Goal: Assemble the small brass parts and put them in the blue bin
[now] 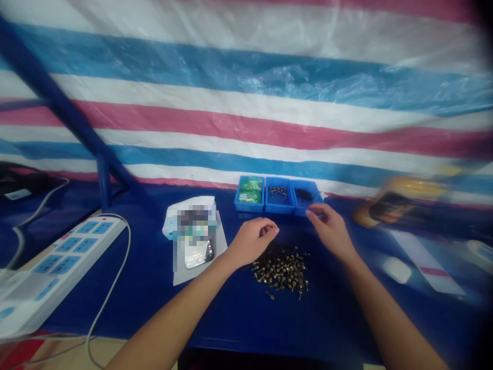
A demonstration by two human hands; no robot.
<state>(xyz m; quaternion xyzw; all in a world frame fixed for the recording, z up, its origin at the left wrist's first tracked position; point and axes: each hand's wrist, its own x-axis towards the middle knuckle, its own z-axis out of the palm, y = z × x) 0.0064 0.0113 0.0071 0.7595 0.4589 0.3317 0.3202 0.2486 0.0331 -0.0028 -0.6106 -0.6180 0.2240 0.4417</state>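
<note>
Blue plastic bins [278,210] sit at twelve o'clock, handy to the loose brass screws [281,270]; the left hand [252,241] curls narrowly, its hold unclear, the right hand [331,231] open.

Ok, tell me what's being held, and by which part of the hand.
Nothing visibly held. The left hand curls beside the pile of screws; the right hand is by the blue bin. Anything tiny in the fingertips cannot be ruled out.

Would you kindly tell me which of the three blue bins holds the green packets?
The leftmost blue bin holds the green packets; the middle bin holds screws, the right one a dark pile.
</note>
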